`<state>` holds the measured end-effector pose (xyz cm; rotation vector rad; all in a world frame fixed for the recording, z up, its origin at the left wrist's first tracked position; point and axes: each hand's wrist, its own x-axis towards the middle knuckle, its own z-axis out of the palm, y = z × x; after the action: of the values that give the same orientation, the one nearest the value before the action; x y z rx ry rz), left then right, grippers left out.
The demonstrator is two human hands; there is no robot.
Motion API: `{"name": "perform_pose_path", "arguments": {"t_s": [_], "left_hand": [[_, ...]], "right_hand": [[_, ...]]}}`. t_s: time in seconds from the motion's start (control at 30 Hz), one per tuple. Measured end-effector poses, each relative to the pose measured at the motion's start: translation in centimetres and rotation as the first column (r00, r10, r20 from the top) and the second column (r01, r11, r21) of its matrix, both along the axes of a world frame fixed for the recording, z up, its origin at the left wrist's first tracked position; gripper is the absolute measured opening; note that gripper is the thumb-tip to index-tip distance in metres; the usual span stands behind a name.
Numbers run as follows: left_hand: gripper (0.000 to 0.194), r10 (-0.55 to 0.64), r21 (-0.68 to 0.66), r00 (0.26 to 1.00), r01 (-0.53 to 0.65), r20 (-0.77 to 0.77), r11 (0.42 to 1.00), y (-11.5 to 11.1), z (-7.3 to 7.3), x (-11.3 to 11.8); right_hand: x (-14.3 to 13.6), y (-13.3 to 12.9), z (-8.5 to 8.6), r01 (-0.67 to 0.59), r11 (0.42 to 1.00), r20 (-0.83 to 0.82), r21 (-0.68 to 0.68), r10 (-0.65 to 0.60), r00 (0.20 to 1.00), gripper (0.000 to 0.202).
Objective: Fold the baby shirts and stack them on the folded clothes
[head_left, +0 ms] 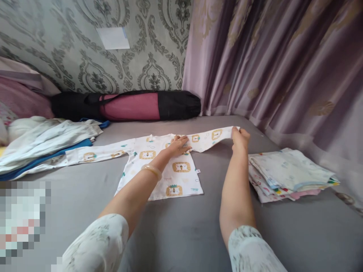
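A small white long-sleeved shirt [161,166] with yellow lion faces lies spread on the grey bed sheet. My left hand [179,145] rests flat with its fingers stretched over the shirt's right shoulder, near the base of the sleeve. Out to the right, my right hand [240,139] grips the cuff end of the right sleeve [217,135], which is pulled out straight and slightly raised off the sheet. The left sleeve [96,153] stretches across the bed to the heap of clothes.
A pile of folded clothes [292,170] lies at the right. Loose white and blue garments [48,138] are heaped at the left. Along the wall lies a long black and dark-pink bag [130,107]. Purple curtains [255,56] hang at the back right.
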<state>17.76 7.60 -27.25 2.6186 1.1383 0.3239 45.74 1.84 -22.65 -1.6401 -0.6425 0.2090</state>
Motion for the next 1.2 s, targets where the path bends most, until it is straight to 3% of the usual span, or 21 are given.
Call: {"name": "perform_pose_path", "arguments": {"t_s": [0.07,0.2,0.43,0.67,0.83,1.0,1.1,1.17,1.2], "left_hand": [[0.063,-0.016,-0.018,1.000,0.015,-0.018,1.000,0.0,0.1,-0.1],[0.072,-0.036,-0.031,0.998,0.035,-0.053,0.999,-0.1,0.4,-0.1],[0.089,-0.011,-0.043,0.982,0.003,-0.187,0.999,0.2,1.5,0.4],[0.104,-0.007,-0.123,0.953,-0.032,-0.303,0.992,1.3,3.1,1.4],[0.106,0.000,-0.136,0.956,-0.041,-0.293,0.990,1.4,3.9,1.8],[0.105,0.041,-0.176,0.989,-0.067,-0.145,0.982,0.9,3.6,0.8],[0.083,0.103,-0.186,0.989,-0.083,0.104,0.979,0.3,3.3,-1.4],[0.063,0.216,-0.259,0.920,-0.133,0.327,0.957,-0.3,3.2,-3.4],[0.055,0.300,-0.324,0.851,-0.164,0.432,0.932,-0.6,3.2,-4.5]], "right_hand": [[-0.8,-0.1,1.4,0.011,0.995,-0.166,0.101,0.006,0.986,0.018],[-3.3,0.3,3.3,-0.103,0.946,-0.458,0.307,0.242,0.855,0.011],[-7.8,1.0,5.3,-0.203,0.787,-0.565,0.582,0.571,0.595,0.012],[-11.1,1.1,6.2,-0.326,0.723,-0.552,0.609,0.681,0.482,0.012],[-13.2,1.3,5.8,-0.404,0.703,-0.577,0.585,0.711,0.402,0.010],[-14.5,1.6,5.3,-0.446,0.684,-0.588,0.577,0.727,0.354,0.008],[-15.1,1.9,4.8,-0.449,0.702,-0.614,0.554,0.708,0.350,0.007],[-15.7,2.1,4.3,-0.462,0.711,-0.622,0.529,0.696,0.359,0.007],[-16.1,2.3,4.0,-0.475,0.714,-0.621,0.515,0.693,0.367,0.008]]}}
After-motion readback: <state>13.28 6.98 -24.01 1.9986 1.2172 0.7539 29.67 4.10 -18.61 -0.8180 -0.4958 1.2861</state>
